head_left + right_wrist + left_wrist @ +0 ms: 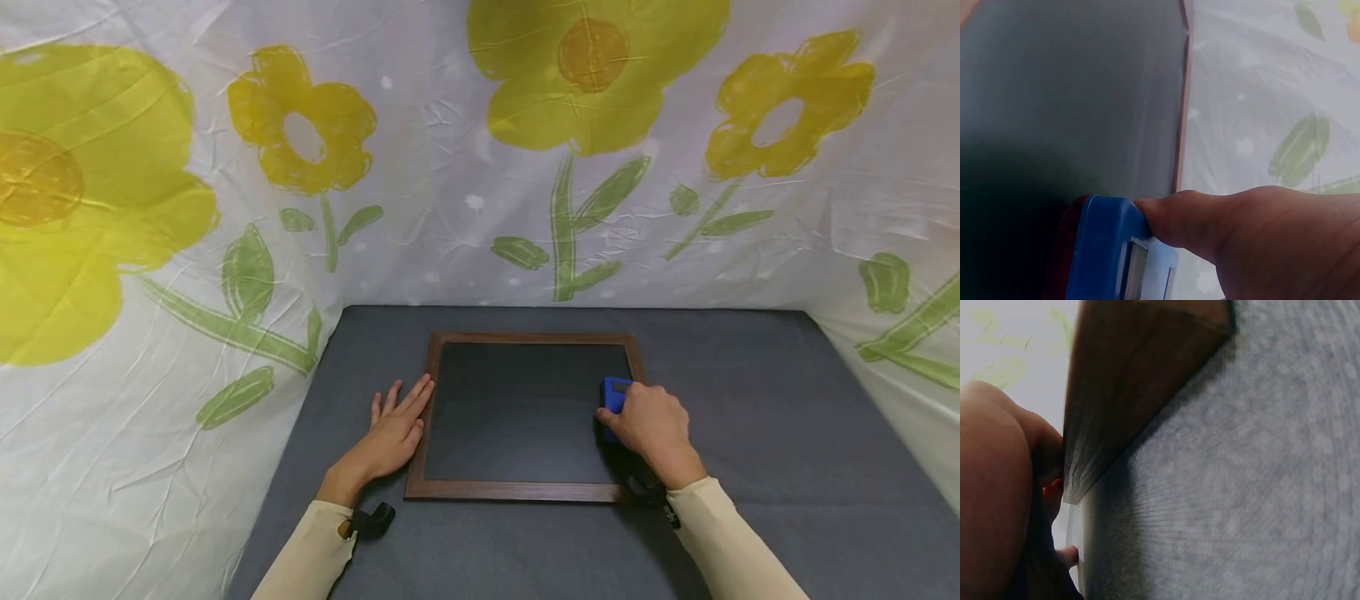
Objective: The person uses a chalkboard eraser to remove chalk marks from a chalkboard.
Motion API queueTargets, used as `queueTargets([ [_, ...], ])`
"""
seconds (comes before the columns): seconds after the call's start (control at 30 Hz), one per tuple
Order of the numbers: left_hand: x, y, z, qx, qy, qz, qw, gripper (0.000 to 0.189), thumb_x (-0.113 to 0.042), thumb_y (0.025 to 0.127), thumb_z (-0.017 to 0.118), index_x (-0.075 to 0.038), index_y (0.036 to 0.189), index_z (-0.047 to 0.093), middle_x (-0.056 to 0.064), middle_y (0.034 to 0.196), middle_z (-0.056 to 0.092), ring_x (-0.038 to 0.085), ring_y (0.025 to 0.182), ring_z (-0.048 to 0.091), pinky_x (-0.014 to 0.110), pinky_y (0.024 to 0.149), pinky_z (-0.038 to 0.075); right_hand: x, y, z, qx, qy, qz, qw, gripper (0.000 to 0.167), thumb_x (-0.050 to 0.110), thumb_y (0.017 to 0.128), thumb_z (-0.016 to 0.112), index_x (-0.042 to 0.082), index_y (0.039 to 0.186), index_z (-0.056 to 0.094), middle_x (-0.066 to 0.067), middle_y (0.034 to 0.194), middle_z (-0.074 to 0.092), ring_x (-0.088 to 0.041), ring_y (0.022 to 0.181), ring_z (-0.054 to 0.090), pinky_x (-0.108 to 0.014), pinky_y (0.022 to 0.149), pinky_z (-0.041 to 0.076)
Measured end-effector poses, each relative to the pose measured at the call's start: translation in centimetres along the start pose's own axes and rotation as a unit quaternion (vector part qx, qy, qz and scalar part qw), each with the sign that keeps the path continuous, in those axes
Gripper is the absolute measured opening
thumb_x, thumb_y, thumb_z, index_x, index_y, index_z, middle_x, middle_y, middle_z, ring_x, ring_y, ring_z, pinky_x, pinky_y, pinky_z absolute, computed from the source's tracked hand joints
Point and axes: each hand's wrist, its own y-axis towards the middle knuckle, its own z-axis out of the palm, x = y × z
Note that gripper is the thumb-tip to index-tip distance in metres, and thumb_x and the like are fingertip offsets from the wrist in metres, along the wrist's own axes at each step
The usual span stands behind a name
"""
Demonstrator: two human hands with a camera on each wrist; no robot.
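A small chalkboard [525, 412] in a brown wooden frame lies flat on the dark grey cloth. My left hand [393, 433] rests with spread, straight fingers on the left side of the frame. In the left wrist view, the frame's wooden edge [1116, 381] rises beside that hand. My right hand [654, 427] grips a blue board eraser [615, 396] near the board's right side. The right wrist view shows the eraser [1104, 250] with its dark red felt side against the board and my thumb [1179, 215] pressed on its blue body.
The grey cloth [772, 433] covers the table around the board. White fabric [442, 167] printed with yellow flowers hangs behind and along both sides. Dark wrist cameras [372, 521] are worn at the beige sleeves [311, 550].
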Motion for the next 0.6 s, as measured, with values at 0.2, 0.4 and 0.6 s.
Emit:
queueTargets([
  [0.2,0.0,0.0,0.0,0.012,0.007,-0.010,0.9999,0.067,-0.010,0.114,0.047,-0.012,0.176,0.022,0.006,0.185,0.016,0.055,0.168,0.005,0.080,0.125,-0.006,1.1,-0.1,0.3,-0.004,-0.002,-0.010,0.9999,0.069,0.053,0.095,0.080,-0.012,0.116,0.072,-0.027,0.092,0.073,-0.036,0.069,0.067,-0.053,0.059,0.060],
  [0.4,-0.1,0.0,0.0,0.013,0.005,-0.011,0.9998,0.067,-0.010,0.114,0.047,-0.011,0.176,0.022,0.006,0.185,0.015,0.054,0.168,0.005,0.080,0.125,-0.006,2.0,0.0,0.6,-0.009,-0.003,-0.018,0.9998,0.069,0.053,0.094,0.081,-0.012,0.115,0.073,-0.027,0.091,0.073,-0.036,0.069,0.068,-0.054,0.059,0.060],
  [0.6,-0.1,0.0,-0.1,0.013,0.004,-0.010,0.9999,0.067,-0.010,0.114,0.047,-0.011,0.176,0.022,0.006,0.185,0.015,0.055,0.168,0.004,0.081,0.124,-0.007,2.9,-0.1,1.0,-0.014,0.004,-0.028,0.9995,0.065,0.052,0.094,0.082,-0.010,0.112,0.075,-0.024,0.086,0.073,-0.034,0.065,0.067,-0.051,0.057,0.060],
])
